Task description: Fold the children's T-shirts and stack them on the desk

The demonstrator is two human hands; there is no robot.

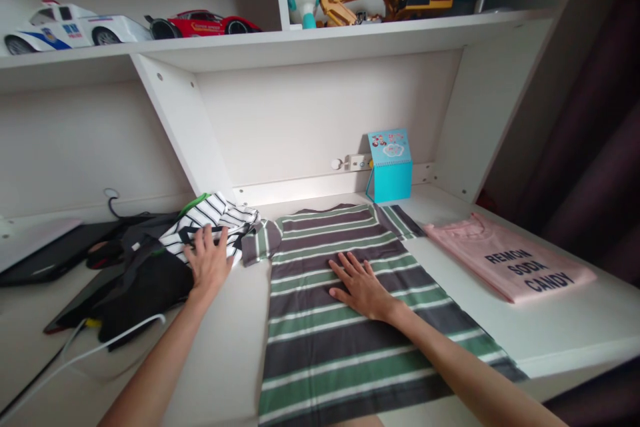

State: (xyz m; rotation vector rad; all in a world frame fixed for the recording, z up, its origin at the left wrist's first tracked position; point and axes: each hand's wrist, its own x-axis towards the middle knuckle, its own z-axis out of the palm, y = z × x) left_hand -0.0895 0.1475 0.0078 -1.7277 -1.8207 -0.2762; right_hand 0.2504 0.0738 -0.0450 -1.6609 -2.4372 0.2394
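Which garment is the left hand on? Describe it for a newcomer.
Start at the white desk and go to the heap of dark clothes at its left end. On the heap's right edge, under the left hand, lies a crumpled striped top. Its thin black-and-white stripes and green collar trim set it apart from the flat shirt with broad green and grey bands beside it.

Head-high, forward-down, seemingly close over desk (230,347)
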